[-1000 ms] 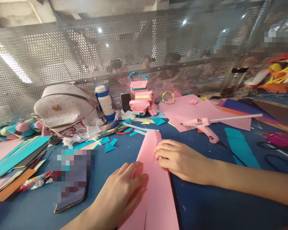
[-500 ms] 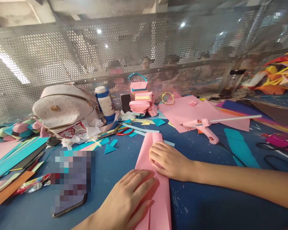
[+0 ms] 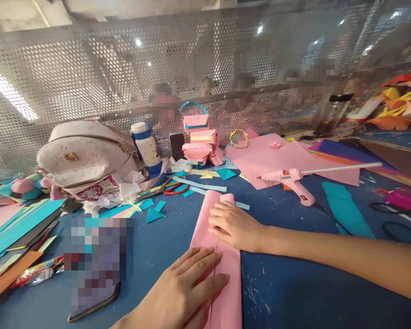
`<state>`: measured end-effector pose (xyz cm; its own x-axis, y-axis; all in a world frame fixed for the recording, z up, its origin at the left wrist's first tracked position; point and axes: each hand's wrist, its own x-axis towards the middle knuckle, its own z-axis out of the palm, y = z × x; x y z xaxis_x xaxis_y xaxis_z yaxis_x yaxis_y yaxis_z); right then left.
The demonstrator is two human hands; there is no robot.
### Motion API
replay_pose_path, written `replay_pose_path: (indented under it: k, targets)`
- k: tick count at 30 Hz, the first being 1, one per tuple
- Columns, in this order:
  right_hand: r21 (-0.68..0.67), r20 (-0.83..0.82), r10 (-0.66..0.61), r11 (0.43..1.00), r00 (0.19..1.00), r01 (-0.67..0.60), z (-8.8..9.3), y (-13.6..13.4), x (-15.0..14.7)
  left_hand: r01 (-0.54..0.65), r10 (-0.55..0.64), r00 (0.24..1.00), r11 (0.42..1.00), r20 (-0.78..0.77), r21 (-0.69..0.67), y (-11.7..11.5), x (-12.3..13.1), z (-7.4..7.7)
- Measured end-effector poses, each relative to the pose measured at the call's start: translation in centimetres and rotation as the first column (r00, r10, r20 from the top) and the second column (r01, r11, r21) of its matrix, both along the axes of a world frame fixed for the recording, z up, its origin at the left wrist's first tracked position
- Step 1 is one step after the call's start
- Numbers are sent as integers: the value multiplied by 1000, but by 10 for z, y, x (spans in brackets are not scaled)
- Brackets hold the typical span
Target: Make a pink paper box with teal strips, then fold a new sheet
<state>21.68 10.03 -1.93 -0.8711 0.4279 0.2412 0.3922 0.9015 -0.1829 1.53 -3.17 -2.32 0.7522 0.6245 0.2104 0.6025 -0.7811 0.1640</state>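
Note:
A long folded sheet of pink paper [image 3: 228, 283] lies lengthwise on the blue table in front of me, its two folded sides meeting along a middle line. My left hand [image 3: 188, 285] rests on its left side, fingers stretched out across the paper. Farther up, my right hand [image 3: 238, 226] presses on the right fold, with its fingers laid over the paper near the far end. Light blue paper strips [image 3: 205, 185] lie just beyond that end.
A pink glue gun [image 3: 289, 178] with a glue stick lies to the right, near pink sheets [image 3: 256, 157]. At left are a phone [image 3: 99, 274], paper strips [image 3: 30, 224] and a backpack [image 3: 82, 155]. A bottle [image 3: 145, 146] and folded pink paper bags [image 3: 200, 144] stand behind.
My left hand's fingers have slid slightly right across the middle line, and the right hand has shifted slightly up and left. The paper's folds lie flatter. The view has shifted slightly.

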Motion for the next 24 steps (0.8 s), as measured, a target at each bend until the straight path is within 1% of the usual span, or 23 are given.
replay_pose_path:
  k: [3,5,7,9,10,12,14,15,16,17,18,20,22,24]
  targets:
    - [-7,12,-15,1000,1000,15,8,3,3,-50,52,998,997,-25,51,-2,1,-3]
    - [-10,46,-56,998,997,57,20,5,7,-100,107,993,988,-53,117,-7,3,-5]
    - [0,135,-132,991,982,133,35,6,12,-146,160,984,974,-72,171,-12,5,-4]
    - [23,253,-194,981,948,195,50,6,18,-183,195,979,970,-64,159,-16,5,0]
    - [42,283,-199,980,938,195,56,5,19,-199,206,978,972,-42,124,-17,4,4]
    - [125,250,-145,985,957,116,65,2,20,-215,215,976,977,29,1,-16,-2,14]
    - [243,158,-29,970,987,-10,69,1,16,-189,206,971,971,117,-144,-11,-11,25]
    - [279,125,39,957,991,-73,68,2,13,-177,209,964,965,163,-191,-8,-16,29]
    - [278,114,99,952,989,-127,67,4,9,-174,222,956,956,192,-235,-3,-22,33]
    - [236,122,142,957,982,-167,66,6,5,-204,263,939,944,221,-259,1,-27,35]
    - [165,137,168,968,976,-190,63,10,0,-230,296,924,936,243,-267,6,-32,36]
    - [1,180,163,986,970,-166,58,18,-8,-306,374,897,910,235,-280,14,-38,35]
    - [-101,205,110,991,973,-90,52,25,-13,-418,469,869,866,158,-273,20,-40,35]
    - [-136,208,47,991,977,-19,47,28,-16,-571,583,813,800,15,-184,23,-37,37]
